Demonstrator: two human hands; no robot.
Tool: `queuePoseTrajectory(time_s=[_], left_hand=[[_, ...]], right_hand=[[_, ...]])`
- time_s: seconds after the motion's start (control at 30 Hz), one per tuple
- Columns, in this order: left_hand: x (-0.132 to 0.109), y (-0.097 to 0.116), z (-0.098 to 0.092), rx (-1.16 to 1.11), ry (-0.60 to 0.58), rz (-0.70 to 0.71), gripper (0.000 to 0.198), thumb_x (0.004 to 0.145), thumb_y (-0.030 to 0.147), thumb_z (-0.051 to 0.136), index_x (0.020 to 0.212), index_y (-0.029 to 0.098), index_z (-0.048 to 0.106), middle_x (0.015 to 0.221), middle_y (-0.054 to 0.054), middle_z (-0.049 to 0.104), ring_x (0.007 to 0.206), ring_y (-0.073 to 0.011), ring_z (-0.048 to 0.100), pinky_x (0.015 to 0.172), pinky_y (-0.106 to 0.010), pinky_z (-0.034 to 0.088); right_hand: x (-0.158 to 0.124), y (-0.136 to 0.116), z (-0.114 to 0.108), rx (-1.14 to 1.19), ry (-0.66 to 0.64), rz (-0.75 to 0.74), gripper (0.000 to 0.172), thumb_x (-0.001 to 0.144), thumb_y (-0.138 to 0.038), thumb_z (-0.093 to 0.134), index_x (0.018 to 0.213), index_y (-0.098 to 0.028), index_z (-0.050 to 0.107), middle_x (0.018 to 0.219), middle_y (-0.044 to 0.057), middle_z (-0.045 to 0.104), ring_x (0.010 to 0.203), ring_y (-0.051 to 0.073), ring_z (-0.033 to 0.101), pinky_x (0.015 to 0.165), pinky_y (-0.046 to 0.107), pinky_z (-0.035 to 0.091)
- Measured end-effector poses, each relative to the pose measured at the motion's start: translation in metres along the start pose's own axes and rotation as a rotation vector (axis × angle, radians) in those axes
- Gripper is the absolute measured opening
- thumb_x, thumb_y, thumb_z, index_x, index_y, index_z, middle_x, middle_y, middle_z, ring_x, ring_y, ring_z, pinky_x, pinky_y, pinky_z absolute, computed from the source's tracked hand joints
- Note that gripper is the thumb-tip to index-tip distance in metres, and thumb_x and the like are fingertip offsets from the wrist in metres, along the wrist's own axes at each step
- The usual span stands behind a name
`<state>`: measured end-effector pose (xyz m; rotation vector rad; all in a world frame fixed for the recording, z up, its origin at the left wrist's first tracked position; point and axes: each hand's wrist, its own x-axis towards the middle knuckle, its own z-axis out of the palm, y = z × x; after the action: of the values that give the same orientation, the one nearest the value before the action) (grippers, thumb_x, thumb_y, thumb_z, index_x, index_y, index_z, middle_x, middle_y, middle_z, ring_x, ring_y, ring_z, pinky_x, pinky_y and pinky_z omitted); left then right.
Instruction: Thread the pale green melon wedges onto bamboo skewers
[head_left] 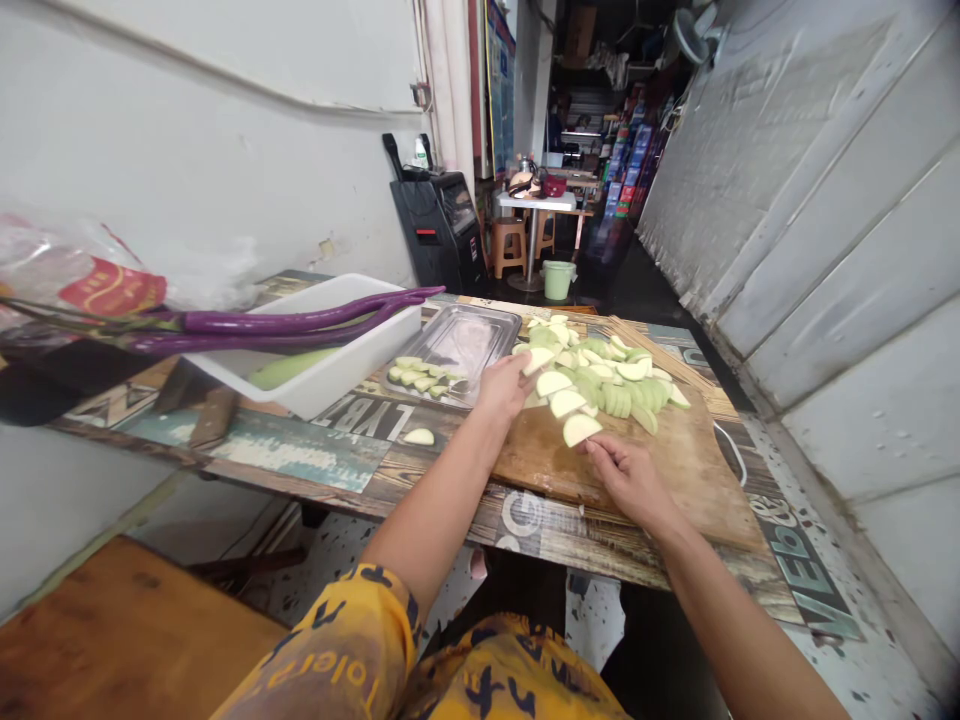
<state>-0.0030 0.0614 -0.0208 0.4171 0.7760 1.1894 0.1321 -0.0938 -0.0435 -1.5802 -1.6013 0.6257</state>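
My left hand (507, 386) pinches a pale half-round zucchini slice (537, 360) above the cutting board. From it, more slices (566, 402) run in a slanting row down to my right hand (624, 474). The right fingers are closed at the lowest slice (581, 430), apparently on the end of a thin skewer, which is mostly hidden. Behind the row, a heap of cut zucchini (619, 398) covers the back of the wooden cutting board (637, 490). Left of my left hand, a clear plastic tray (474, 325) holds rows of slices (420, 374).
Bamboo skewers (667, 355) lie behind the board. A white basin (307, 398) holds a green zucchini (289, 368), with long purple eggplants (292, 318) across it. A cleaver's wooden handle (214, 418) and a loose slice (418, 437) lie on the table. Plastic bags (112, 275) sit far left.
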Motion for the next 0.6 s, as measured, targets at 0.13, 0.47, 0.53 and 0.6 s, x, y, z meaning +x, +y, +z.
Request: queuePoseTrajectory(time_s=[0.13, 0.47, 0.53, 0.6], left_hand=[[-0.003, 0.0, 0.001, 0.032, -0.005, -0.022, 0.008, 0.07, 0.005, 0.063, 0.073, 0.011, 0.057, 0.065, -0.005, 0.064, 0.067, -0.0164, 0.066, 0.075, -0.032, 0.052], [-0.003, 0.0, 0.001, 0.08, 0.051, -0.021, 0.009, 0.068, 0.007, 0.063, 0.075, 0.01, 0.057, 0.062, -0.004, 0.062, 0.059, -0.0149, 0.063, 0.067, -0.031, 0.053], [-0.001, 0.0, 0.0, 0.093, 0.06, -0.036, 0.01, 0.069, 0.008, 0.062, 0.077, 0.01, 0.057, 0.063, -0.004, 0.063, 0.059, -0.0149, 0.064, 0.067, -0.031, 0.053], [-0.001, 0.0, -0.001, 0.089, 0.054, -0.044, 0.011, 0.069, 0.007, 0.061, 0.079, 0.01, 0.057, 0.063, -0.004, 0.063, 0.059, -0.0154, 0.064, 0.067, -0.031, 0.053]], right_hand=[[0.0, -0.002, 0.001, 0.264, -0.073, 0.136, 0.035, 0.084, -0.047, 0.045, 0.085, -0.015, 0.059, 0.046, -0.008, 0.031, 0.038, 0.007, 0.024, 0.038, 0.021, 0.018], [0.001, -0.001, 0.001, -0.05, 0.062, -0.054, 0.029, 0.085, -0.038, 0.045, 0.08, -0.017, 0.064, 0.056, 0.001, 0.056, 0.051, 0.014, 0.051, 0.05, 0.024, 0.038], [0.001, 0.003, 0.003, -0.246, 0.097, -0.176, 0.029, 0.086, -0.033, 0.043, 0.079, -0.017, 0.066, 0.069, 0.006, 0.065, 0.062, 0.018, 0.058, 0.06, 0.027, 0.042], [0.0, 0.005, 0.005, -0.338, 0.101, -0.222, 0.03, 0.088, -0.03, 0.041, 0.079, -0.017, 0.067, 0.074, 0.008, 0.067, 0.064, 0.019, 0.06, 0.062, 0.028, 0.043]])
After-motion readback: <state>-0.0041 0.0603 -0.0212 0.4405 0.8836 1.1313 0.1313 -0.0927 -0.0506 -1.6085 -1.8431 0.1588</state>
